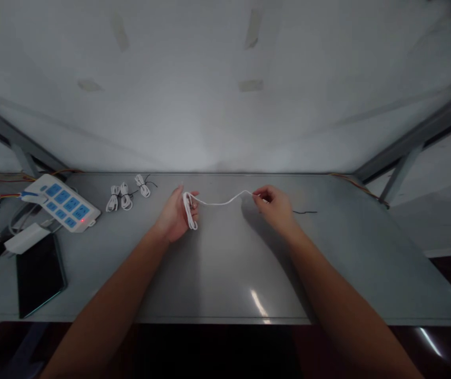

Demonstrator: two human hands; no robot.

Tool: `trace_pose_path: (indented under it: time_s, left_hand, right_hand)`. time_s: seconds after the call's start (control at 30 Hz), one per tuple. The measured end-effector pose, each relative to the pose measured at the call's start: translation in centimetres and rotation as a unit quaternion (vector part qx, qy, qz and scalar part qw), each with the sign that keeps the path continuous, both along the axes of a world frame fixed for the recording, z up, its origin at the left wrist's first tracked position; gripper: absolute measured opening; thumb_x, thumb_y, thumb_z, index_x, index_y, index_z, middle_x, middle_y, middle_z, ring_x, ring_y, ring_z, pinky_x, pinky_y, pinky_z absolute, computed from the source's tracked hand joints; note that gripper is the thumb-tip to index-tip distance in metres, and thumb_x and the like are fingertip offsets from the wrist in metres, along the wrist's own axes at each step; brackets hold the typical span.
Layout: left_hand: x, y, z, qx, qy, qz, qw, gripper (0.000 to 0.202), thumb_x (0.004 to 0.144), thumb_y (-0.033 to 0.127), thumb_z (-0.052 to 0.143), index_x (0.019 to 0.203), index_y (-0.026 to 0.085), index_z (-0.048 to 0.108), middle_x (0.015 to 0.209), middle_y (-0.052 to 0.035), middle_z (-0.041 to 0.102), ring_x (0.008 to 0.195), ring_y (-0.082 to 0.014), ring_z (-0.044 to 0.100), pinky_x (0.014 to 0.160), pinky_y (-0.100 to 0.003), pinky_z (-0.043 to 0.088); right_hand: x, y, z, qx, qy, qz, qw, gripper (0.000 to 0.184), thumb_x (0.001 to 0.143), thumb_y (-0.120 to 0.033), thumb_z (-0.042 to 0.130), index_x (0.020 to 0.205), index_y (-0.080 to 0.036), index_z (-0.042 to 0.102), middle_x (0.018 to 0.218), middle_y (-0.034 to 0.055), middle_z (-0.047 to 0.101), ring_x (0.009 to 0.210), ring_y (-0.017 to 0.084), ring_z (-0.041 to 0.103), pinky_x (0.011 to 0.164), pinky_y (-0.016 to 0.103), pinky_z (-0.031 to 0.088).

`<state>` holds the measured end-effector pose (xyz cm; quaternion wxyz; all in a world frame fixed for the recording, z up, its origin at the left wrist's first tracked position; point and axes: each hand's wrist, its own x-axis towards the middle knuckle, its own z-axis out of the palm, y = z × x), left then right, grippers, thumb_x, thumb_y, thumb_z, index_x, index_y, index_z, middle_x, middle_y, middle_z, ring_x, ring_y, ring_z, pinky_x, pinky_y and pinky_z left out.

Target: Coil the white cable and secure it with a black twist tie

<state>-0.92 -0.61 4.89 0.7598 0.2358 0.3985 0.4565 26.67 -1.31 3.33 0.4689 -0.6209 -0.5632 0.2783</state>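
While the left hand (pixel 173 218) cradles a white cable (pixel 190 213), the right hand (pixel 276 205) pinches its loose length

Observed: cable partly coiled, held over the middle of a grey table (pixel 225 263). Left hand: palm turned up, fingers curled partway around the coil, thumb raised. Right hand: thumb and fingertips closed on the white strand; which part of it sits inside the pinch I cannot make out. Between the hands the strand runs slack, in a shallow wave.

Just beyond the right hand, a thin black tie (pixel 305 212) lies straight on the table; whether it touches the hand, I cannot tell.

To the left of the left hand: three white cable bundles (pixel 126 197), each cinched in black; two side by side, the third a little apart, closer to the wall (pixel 194 116). Farther left, a power strip (pixel 65 204) lies at an angle, blue sockets up, red light (pixel 82 220) lit. Near it, a white adapter (pixel 28 238) at the far edge of a flat dark device (pixel 41 279).
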Motion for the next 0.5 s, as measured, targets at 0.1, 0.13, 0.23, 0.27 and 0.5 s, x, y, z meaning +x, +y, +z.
trace_pose_path:
  time_s: [0.1, 0.13, 0.23, 0.27, 0.5]
  left_hand:
    - [-0.1, 0.1, -0.5, 0.075, 0.060, 0.039, 0.995, 0.055, 0.076, 0.061, 0.078, 0.102, 0.016, 0.062, 0.067, 0.0058, 0.048, 0.051, -0.0088, 0.041, 0.048, -0.022, 0.038]
    - [-0.2, 0.2, -0.8, 0.112, 0.102, 0.053, 0.987, 0.055, 0.070, 0.052, 0.086, 0.104, 0.017, 0.061, 0.068, 0.0068, 0.048, 0.053, -0.0082, 0.042, 0.050, -0.021, 0.038]
    - [-0.6, 0.5, -1.6, 0.194, 0.251, 0.090, 0.944, 0.042, 0.069, 0.034, 0.090, 0.097, 0.019, 0.062, 0.067, 0.0071, 0.049, 0.056, -0.0081, 0.045, 0.053, -0.019, 0.036]
    - [-0.7, 0.5, -1.8, 0.201, 0.286, 0.099, 0.932, 0.035, 0.074, 0.035, 0.087, 0.092, 0.019, 0.062, 0.064, 0.0066, 0.048, 0.056, -0.0088, 0.046, 0.052, -0.020, 0.035]
    - [-0.4, -0.2, -1.1, 0.222, 0.339, 0.063, 0.912, 0.039, 0.091, 0.058, 0.065, 0.081, 0.020, 0.064, 0.066, -0.0005, 0.059, 0.061, -0.0151, 0.056, 0.052, -0.024, 0.039]
  right_hand:
    - [0.1, -0.2, 0.4, -0.008, -0.021, 0.037, 0.999, 0.004, 0.075, -0.021, 0.070, 0.074, -0.024, 0.073, 0.063, 0.0007, 0.063, 0.059, 0.016, 0.053, 0.054, 0.028, 0.037]
    - [0.1, -0.4, 0.6, -0.013, -0.014, 0.057, 0.998, 0.005, 0.074, -0.020, 0.071, 0.073, -0.024, 0.074, 0.062, 0.0006, 0.063, 0.059, 0.016, 0.053, 0.053, 0.027, 0.037]
    - [0.0, -1.0, 1.4, -0.059, 0.013, 0.162, 0.985, 0.004, 0.074, -0.021, 0.075, 0.074, -0.024, 0.078, 0.063, -0.0002, 0.064, 0.058, 0.014, 0.053, 0.051, 0.025, 0.038]
    - [0.0, -1.3, 1.7, -0.090, 0.025, 0.210, 0.973, 0.003, 0.075, -0.023, 0.076, 0.075, -0.024, 0.079, 0.063, -0.0004, 0.064, 0.056, 0.013, 0.053, 0.050, 0.024, 0.039]
    - [-0.5, -2.2, 2.9, -0.240, 0.159, 0.449, 0.846, 0.025, 0.074, -0.040, 0.085, 0.086, -0.019, 0.079, 0.067, 0.0008, 0.070, 0.058, 0.013, 0.062, 0.054, 0.024, 0.052]
